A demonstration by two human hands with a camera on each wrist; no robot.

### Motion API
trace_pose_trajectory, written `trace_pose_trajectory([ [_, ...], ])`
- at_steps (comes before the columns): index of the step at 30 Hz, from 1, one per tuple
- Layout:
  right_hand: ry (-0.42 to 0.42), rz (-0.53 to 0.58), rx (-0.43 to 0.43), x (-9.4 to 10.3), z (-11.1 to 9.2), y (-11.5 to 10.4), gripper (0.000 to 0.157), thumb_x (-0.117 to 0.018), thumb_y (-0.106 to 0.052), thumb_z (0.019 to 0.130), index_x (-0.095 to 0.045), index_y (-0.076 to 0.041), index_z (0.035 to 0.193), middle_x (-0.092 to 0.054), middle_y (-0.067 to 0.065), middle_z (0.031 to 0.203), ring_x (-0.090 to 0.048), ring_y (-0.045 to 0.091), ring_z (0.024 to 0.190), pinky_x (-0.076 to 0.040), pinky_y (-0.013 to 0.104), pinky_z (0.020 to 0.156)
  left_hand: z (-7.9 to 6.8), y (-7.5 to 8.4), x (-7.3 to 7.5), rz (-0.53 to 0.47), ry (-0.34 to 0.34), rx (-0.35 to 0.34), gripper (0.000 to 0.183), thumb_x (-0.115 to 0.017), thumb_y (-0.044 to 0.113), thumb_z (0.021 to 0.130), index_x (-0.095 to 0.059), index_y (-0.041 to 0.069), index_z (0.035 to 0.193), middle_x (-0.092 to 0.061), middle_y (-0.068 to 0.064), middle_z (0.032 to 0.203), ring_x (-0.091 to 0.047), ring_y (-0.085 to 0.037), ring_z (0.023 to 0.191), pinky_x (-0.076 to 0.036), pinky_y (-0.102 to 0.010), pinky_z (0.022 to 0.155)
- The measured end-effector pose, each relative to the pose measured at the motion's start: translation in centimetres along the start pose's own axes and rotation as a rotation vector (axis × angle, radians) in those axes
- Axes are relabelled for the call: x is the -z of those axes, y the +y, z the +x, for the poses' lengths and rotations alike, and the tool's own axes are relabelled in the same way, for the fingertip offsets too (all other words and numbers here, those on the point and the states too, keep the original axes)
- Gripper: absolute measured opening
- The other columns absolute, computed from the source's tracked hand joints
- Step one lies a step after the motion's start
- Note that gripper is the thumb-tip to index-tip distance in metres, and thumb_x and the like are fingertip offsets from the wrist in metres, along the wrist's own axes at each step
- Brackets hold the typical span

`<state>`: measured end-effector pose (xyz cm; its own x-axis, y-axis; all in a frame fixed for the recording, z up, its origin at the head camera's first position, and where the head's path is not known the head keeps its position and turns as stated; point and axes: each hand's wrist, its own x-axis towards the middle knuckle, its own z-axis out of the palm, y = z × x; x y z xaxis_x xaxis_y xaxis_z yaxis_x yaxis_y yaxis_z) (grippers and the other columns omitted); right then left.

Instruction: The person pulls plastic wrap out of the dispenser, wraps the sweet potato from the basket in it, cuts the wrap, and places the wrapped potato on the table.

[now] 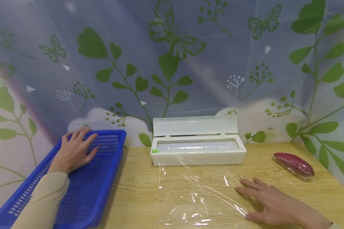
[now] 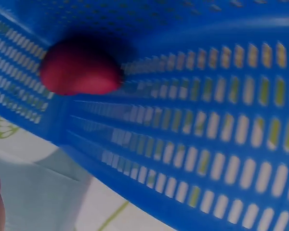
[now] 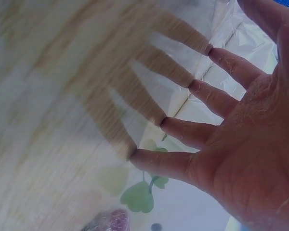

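Red vegetable (image 2: 79,72) in the basket's far corner, left hand nearer

Basket (image 1: 111,178) on the left, its long axis running near to far. Left wrist view puts the vegetable inside, close to the corner where long and short walls meet; by the look of it, the far-left one. Head view hides it, apparently behind the left hand (image 1: 75,149), which reaches over that end, fingers spread. No fingers show round the vegetable; whether they touch it, cannot tell. Its long axis: unclear, blurred and foreshortened.

Right hand (image 1: 272,198) well apart, across the desk (image 1: 137,190): fingers extended and fanned, nothing gripped, at the right edge of the clear film (image 1: 200,197). Film runs near from the white box (image 1: 197,159), lid up, and lies between basket and right hand. Key relation, as judged: vegetable left of the film, within the left hand's reach. Wrapped vegetable (image 1: 293,165) far right, long axis slanting far-left to near-right.
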<state>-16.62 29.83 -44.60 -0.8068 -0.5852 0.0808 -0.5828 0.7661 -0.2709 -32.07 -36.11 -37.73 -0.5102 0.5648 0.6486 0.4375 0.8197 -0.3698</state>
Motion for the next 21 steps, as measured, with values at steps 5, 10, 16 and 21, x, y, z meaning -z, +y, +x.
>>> trace_pose_trajectory([
  [5, -0.019, 0.015, -0.003, 0.1, 0.2, 0.1, 0.075, -0.069, -0.061, 0.088, -0.051, -0.023, 0.150, -0.047, 0.020, 0.155, -0.045, 0.068, 0.129, -0.042, 0.085, 0.077, -1.4, -0.7, 0.2, 0.017, -0.153, 0.056, 0.053, -0.069, 0.039, 0.079, -0.063, 0.009, 0.122, -0.059, -0.025, 0.127, -0.061, -0.047, 0.108, -0.048, -0.075, 0.073],
  [10, -0.019, 0.021, 0.003, 0.1, 0.2, 0.1, 0.075, -0.069, -0.060, 0.089, -0.051, -0.023, 0.150, -0.047, 0.021, 0.155, -0.044, 0.068, 0.129, -0.042, 0.085, 0.076, -2.3, -0.9, 0.4, -0.003, -0.386, 0.183, 0.062, -0.080, 0.037, 0.078, -0.060, 0.009, 0.129, -0.054, -0.029, 0.133, -0.056, -0.054, 0.115, -0.044, -0.081, 0.078],
  [16, -0.024, 0.029, 0.006, 0.1, 0.2, 0.1, 0.074, -0.070, -0.059, 0.089, -0.050, -0.022, 0.151, -0.047, 0.021, 0.155, -0.045, 0.069, 0.128, -0.042, 0.085, 0.075, -3.2, -1.1, 0.8, -0.026, -0.603, 0.307, 0.061, -0.082, 0.029, 0.079, -0.055, 0.006, 0.129, -0.050, -0.037, 0.131, -0.051, -0.062, 0.116, -0.042, -0.084, 0.078],
  [21, -0.028, 0.026, -0.003, 0.1, 0.1, 0.0, 0.075, -0.069, -0.060, 0.089, -0.050, -0.022, 0.151, -0.047, 0.021, 0.155, -0.044, 0.069, 0.128, -0.042, 0.086, 0.075, -3.5, -1.2, 0.5, -0.029, -0.620, 0.307, 0.056, -0.082, 0.025, 0.078, -0.057, 0.005, 0.124, -0.055, -0.037, 0.122, -0.055, -0.061, 0.108, -0.043, -0.083, 0.077],
])
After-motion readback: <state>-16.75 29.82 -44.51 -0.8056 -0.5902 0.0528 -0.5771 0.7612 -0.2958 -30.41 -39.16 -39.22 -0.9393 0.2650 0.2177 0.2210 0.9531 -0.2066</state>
